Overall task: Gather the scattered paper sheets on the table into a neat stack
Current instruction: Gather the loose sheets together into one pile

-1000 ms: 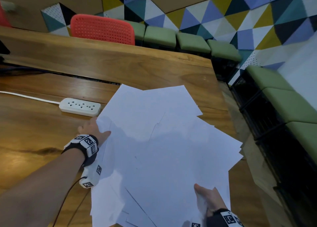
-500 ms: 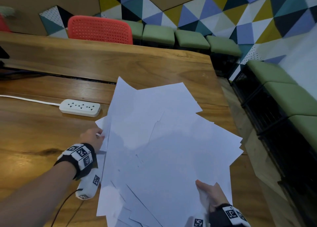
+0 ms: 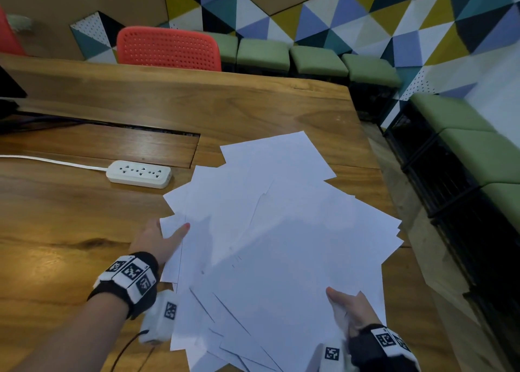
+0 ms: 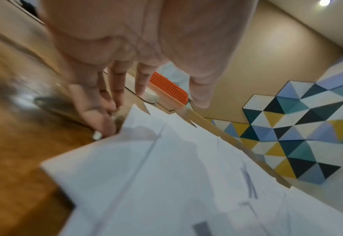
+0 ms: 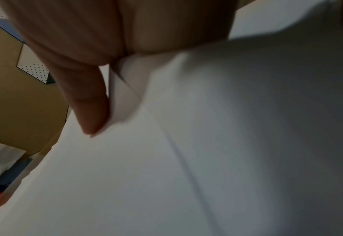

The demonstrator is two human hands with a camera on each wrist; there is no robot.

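Observation:
Several white paper sheets [image 3: 281,245] lie fanned in a loose, skewed pile on the wooden table [image 3: 70,231]. My left hand [image 3: 164,240] is at the pile's left edge, thumb lying over a sheet corner. In the left wrist view its fingers [image 4: 98,115] reach down straight to the table at the edge of the paper sheets [image 4: 176,175], with the thumb spread above them. My right hand [image 3: 351,307] pinches the pile's near right part, thumb on top and fingers hidden underneath. The right wrist view shows that thumb [image 5: 92,111] pressing into the paper sheets [image 5: 186,159].
A white power strip [image 3: 139,173] with its cord lies left of the pile, in front of a cable slot [image 3: 98,135]. The table's right edge [image 3: 391,202] runs close to the sheets. A red chair [image 3: 168,48] and green stools [image 3: 318,62] stand beyond the table.
The far-left sheets have slid right into the pile, so the fan is narrower. My left hand has moved nearer along the left edge. The right hand keeps its hold.

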